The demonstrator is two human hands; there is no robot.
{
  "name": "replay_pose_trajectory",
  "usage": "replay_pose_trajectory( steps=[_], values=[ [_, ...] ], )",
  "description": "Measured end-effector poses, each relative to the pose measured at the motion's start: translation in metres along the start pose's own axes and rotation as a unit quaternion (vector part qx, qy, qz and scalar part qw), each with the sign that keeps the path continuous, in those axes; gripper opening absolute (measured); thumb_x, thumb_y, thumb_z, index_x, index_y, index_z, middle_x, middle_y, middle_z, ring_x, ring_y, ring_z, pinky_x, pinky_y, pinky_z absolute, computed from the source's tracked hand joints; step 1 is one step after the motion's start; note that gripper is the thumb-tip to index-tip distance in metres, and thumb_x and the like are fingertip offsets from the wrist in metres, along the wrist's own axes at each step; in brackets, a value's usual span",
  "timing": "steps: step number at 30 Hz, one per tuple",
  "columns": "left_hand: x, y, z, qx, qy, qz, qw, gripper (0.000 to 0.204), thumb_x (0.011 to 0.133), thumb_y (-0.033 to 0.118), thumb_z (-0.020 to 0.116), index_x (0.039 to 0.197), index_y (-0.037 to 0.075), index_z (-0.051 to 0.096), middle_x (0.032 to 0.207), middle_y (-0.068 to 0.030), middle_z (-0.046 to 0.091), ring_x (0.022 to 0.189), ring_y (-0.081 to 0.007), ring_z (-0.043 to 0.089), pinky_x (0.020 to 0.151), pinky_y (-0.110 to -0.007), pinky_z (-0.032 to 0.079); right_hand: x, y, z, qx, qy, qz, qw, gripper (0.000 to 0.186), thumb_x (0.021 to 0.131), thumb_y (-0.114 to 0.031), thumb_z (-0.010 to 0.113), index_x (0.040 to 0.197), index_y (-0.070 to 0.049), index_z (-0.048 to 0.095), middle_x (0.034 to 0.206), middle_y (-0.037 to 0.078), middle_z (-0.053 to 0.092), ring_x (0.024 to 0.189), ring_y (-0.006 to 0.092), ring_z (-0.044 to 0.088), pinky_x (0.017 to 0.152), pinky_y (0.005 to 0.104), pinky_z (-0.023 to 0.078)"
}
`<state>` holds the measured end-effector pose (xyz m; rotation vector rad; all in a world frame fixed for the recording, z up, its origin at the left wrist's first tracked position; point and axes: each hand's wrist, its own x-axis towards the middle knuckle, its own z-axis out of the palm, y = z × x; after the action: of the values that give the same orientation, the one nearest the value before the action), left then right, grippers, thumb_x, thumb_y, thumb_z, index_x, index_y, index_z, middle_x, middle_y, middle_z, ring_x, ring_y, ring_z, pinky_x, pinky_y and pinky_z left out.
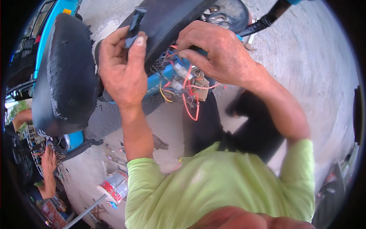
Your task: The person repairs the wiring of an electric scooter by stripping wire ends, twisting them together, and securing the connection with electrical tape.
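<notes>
My left hand (pixel 124 72) is raised beside a black padded seat (pixel 167 24). Between its thumb and fingers it grips a dark, shiny folded strip (pixel 137 22), perhaps tape or thin plastic. My right hand (pixel 223 53) is curled over the near side of the seat, and its thumb and fingertips pinch a thin reddish wire (pixel 174 54). Just below that hand hangs a tangle of loose wires (pixel 187 89), red, yellow, blue and dark. White plastic connectors (pixel 182 71) sit among them. Part of the wiring is hidden behind my right fingers.
A second black seat (pixel 65 76) with worn edges stands at the left. At the far left another person's hand (pixel 48 162) works on a machine. A red and white bucket (pixel 116 185) is on the ground at lower left. A round dark part (pixel 225 15) lies beyond my right hand.
</notes>
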<state>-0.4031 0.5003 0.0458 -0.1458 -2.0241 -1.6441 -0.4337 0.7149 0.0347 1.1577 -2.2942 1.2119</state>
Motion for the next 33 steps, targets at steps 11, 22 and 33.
replay_pose_trajectory(
  steps=[11,22,33],
  values=[
    [-0.003,0.015,-0.009,0.178,0.015,0.027,0.984,0.026,0.087,0.008,0.075,0.113,0.005,0.069,0.102,-0.0066,0.065,0.089,-0.0186,0.064,0.082,-0.035,0.054,-0.046,-0.036,-0.008,0.101,-0.076,0.109,0.986,0.009,0.088,-0.002,0.074,0.095,-0.002,0.070,0.090,0.009,0.067,0.088,0.0236,0.068,0.081,0.0310,0.054],
    [-0.009,0.019,-0.015,0.021,-0.022,-0.013,0.999,0.027,0.092,0.011,0.070,0.115,0.002,0.059,0.100,-0.0124,0.061,0.092,-0.0241,0.064,0.083,-0.037,0.052,-0.047,-0.039,0.017,0.177,-0.211,0.355,0.893,0.023,0.104,-0.012,0.058,0.114,0.006,0.068,0.096,0.012,0.071,0.089,0.0157,0.065,0.083,0.0312,0.050],
    [-0.011,0.011,-0.012,0.107,0.024,0.089,0.990,0.027,0.088,0.009,0.071,0.112,0.002,0.059,0.102,-0.0152,0.062,0.092,-0.0307,0.067,0.082,-0.040,0.053,-0.067,-0.032,0.024,0.279,-0.118,0.353,0.885,0.018,0.104,-0.014,0.066,0.109,0.003,0.068,0.098,0.005,0.069,0.089,0.0122,0.064,0.081,0.0282,0.052]
  ],
)
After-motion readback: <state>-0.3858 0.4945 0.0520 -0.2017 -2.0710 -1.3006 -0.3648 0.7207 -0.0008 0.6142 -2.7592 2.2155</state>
